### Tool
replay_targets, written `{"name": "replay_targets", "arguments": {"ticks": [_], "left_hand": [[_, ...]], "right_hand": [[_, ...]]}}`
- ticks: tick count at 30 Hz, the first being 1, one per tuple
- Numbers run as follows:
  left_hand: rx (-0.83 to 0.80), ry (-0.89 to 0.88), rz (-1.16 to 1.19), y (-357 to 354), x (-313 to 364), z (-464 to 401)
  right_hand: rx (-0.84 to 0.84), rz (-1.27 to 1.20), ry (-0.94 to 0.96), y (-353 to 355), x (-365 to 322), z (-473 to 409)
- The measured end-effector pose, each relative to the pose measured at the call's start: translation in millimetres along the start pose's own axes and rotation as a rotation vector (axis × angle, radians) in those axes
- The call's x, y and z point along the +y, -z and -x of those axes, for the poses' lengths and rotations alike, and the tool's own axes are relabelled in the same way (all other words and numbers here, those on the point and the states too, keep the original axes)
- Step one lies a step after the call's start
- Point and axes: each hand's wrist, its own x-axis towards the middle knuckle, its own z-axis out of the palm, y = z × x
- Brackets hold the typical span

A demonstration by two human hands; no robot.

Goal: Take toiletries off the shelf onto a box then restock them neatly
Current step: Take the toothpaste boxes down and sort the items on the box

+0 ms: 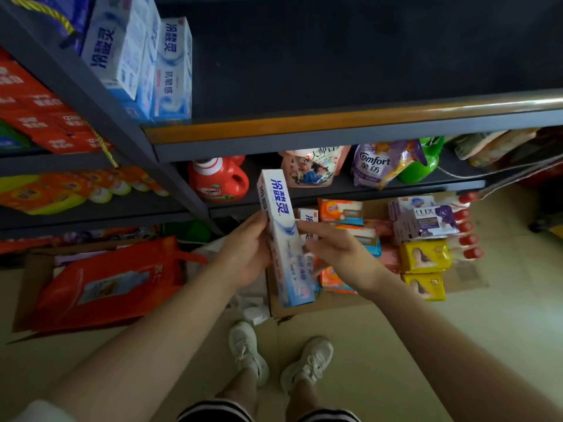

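Note:
My left hand [246, 251] grips a long white-and-blue toothpaste box [281, 236], held upright and a little tilted in front of the shelving. The straight fingers of my right hand [338, 251] touch the box's right side. More toothpaste boxes [173, 71] stand at the left end of the upper shelf [304, 129]; the shelf's dark surface to their right is bare. Below my hands a cardboard box [335, 303] on the floor bears orange soap packs [341, 211], Lux boxes [432, 220], yellow packs [425, 257] and red-capped tubes [469, 226].
The lower shelf holds a red detergent bottle [219, 181], a Comfort pouch [374, 166] and a green bottle [426, 162]. A red bag [106, 281] lies in a carton at the left. My shoes [249, 348] stand on the tiled floor.

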Motion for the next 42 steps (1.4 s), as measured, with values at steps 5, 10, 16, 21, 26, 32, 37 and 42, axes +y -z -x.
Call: {"name": "replay_targets", "arguments": {"ticks": [5, 10, 16, 21, 26, 32, 37, 42], "left_hand": [[-0.093, 0.135, -0.11, 7.9, -11.7, 5.0], [0.221, 0.198, -0.52, 22.6, -30.2, 1.5], [0.253, 0.236, -0.424, 32.4, -50.1, -14.0], [0.292, 0.176, -0.397, 35.8, -68.4, -46.7], [0.296, 0.13, -0.437, 31.6, -92.4, -91.2], [0.358, -0.102, -1.181, 20.1, -108.9, -128.0], [0.244, -0.092, -1.43, 22.5, -100.3, -117.3], [-0.004, 0.009, -1.268, 33.1, -66.6, -80.7]], "right_hand": [[-0.036, 0.092, -0.035, 0.2, 7.4, -2.1], [0.191, 0.092, -0.18, 19.8, 33.8, -9.2], [0.272, 0.014, -0.316, 35.3, 58.2, -12.2], [0.253, 0.132, -0.312, 40.3, 67.6, -23.4], [0.216, 0.29, -0.275, 45.0, 77.5, -42.0], [0.251, 0.34, -0.224, 52.7, 79.2, -48.4], [0.242, 0.361, -0.195, 56.8, 59.6, -40.9], [0.225, 0.374, -0.042, 41.0, 14.6, -43.9]]}}
